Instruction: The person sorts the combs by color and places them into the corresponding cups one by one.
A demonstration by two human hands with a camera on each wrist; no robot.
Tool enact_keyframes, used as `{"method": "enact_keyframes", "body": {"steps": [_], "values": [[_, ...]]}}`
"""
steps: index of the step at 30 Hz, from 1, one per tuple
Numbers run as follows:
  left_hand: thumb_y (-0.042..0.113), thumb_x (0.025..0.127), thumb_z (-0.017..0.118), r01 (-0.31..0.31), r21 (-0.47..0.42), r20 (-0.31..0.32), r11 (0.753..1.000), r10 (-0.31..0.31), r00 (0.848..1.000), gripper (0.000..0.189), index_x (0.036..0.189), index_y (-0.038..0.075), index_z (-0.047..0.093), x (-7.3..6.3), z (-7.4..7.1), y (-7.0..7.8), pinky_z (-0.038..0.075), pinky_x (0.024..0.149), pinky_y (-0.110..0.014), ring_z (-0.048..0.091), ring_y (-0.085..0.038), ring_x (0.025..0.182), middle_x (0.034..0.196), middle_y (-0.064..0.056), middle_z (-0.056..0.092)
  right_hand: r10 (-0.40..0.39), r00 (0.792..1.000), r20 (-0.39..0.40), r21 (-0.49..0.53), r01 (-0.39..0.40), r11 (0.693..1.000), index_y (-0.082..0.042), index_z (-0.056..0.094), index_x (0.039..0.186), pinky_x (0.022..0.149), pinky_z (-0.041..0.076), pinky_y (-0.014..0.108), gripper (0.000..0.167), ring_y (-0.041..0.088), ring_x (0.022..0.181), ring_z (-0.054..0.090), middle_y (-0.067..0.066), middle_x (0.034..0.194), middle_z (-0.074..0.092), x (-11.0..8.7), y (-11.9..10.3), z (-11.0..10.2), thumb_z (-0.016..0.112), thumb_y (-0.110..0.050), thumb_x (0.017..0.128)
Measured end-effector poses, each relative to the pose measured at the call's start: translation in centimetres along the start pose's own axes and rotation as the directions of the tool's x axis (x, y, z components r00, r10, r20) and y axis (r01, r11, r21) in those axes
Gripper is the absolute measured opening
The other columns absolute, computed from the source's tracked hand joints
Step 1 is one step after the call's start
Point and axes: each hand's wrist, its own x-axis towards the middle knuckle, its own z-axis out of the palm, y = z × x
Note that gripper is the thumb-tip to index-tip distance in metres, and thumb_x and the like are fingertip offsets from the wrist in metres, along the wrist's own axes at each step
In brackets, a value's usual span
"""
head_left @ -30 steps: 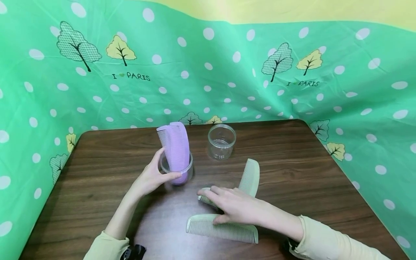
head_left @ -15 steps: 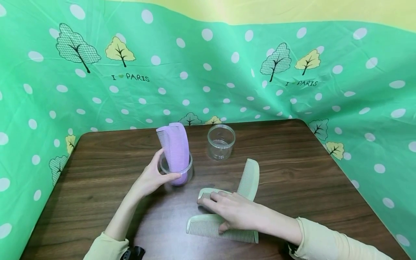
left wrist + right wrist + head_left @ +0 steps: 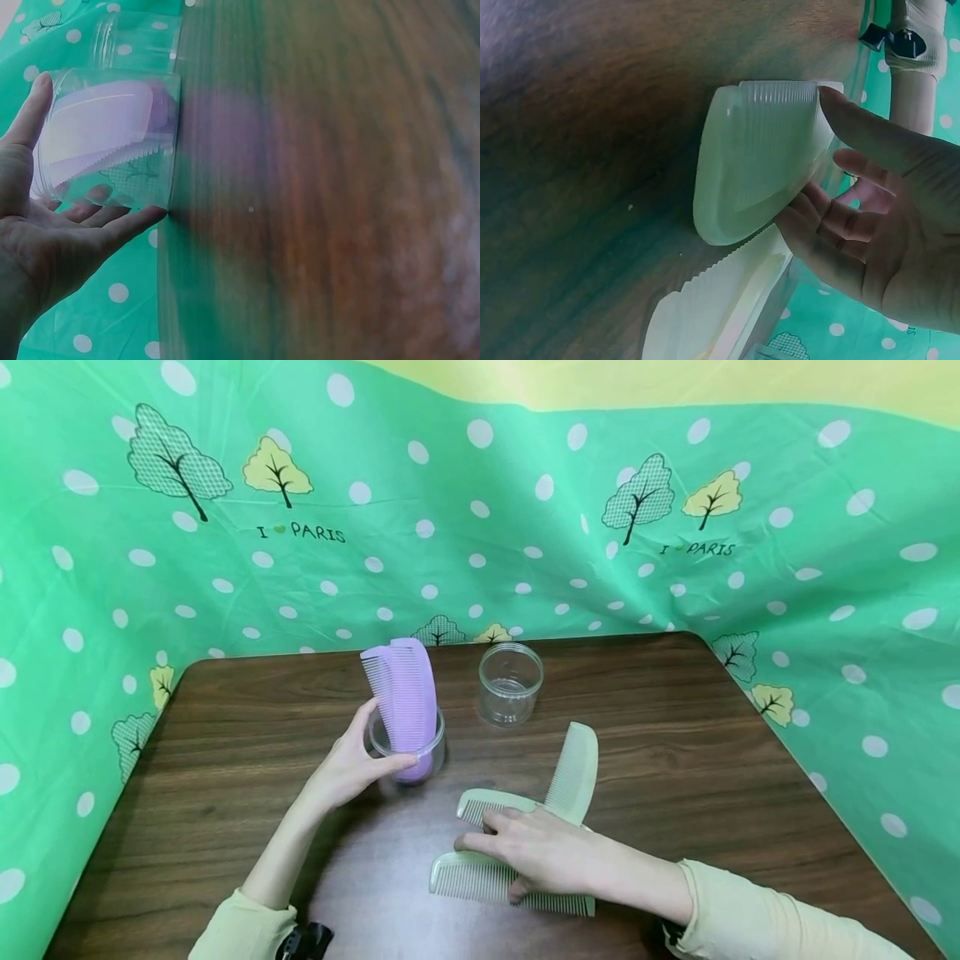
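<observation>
Green comb (image 3: 467, 881), nearest the desk's (image 3: 225, 760) front edge, is spanned by the right hand (image 3: 543, 852): fingers partly curled, thumb at its teeth, forefinger at its spine. This looks like the picking-up step; the next move likely calls for a secure pinch. Left hand (image 3: 352, 768), curved wide, grips a clear cup (image 3: 109, 169) holding purple combs (image 3: 411, 693).

Just left of the frame's middle, the left hand (image 3: 348, 770) grips a clear jar (image 3: 440, 745) with purple combs (image 3: 412, 693) standing in it. Another jar (image 3: 511, 689) stands near, higher up the tabletop (image 3: 720, 777). At lower centre, the right hand (image 3: 546, 853) spans a green comb (image 3: 468, 877); two other green combs (image 3: 577, 768) meet just above. Polka-dot cloth (image 3: 480, 539) fills the upper frame.
</observation>
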Motion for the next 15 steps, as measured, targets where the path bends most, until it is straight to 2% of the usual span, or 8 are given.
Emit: {"method": "enact_keyframes", "body": {"steps": [7,15], "values": [[0.049,0.081,0.085,0.001,0.015,-0.006,1.000,-0.001,1.000,0.104,0.161,0.031,0.022,0.06,-0.06,0.03,0.034,0.118,-0.062,0.040,-0.033,0.149,0.160,-0.007,0.044,-0.006,1.000,0.010,0.021,0.005,1.000,-0.035,0.054,0.137,0.074,0.055,0.025,0.080,0.005,0.093,0.057,-0.009,0.106,0.059,0.04,0.20,0.13,0.091,-0.044,0.067],[0.047,0.081,0.086,-0.007,0.006,-0.006,1.000,0.007,1.000,0.103,0.160,0.032,0.023,0.09,0.00,-0.07,0.035,0.117,-0.061,0.042,-0.032,0.147,0.157,-0.007,0.047,-0.024,0.999,0.042,-0.002,0.024,1.000,-0.036,0.053,0.137,0.064,0.048,0.021,0.079,0.004,0.086,0.051,-0.009,0.097,0.056,0.07,0.19,-0.04,0.089,-0.048,0.067]]}}
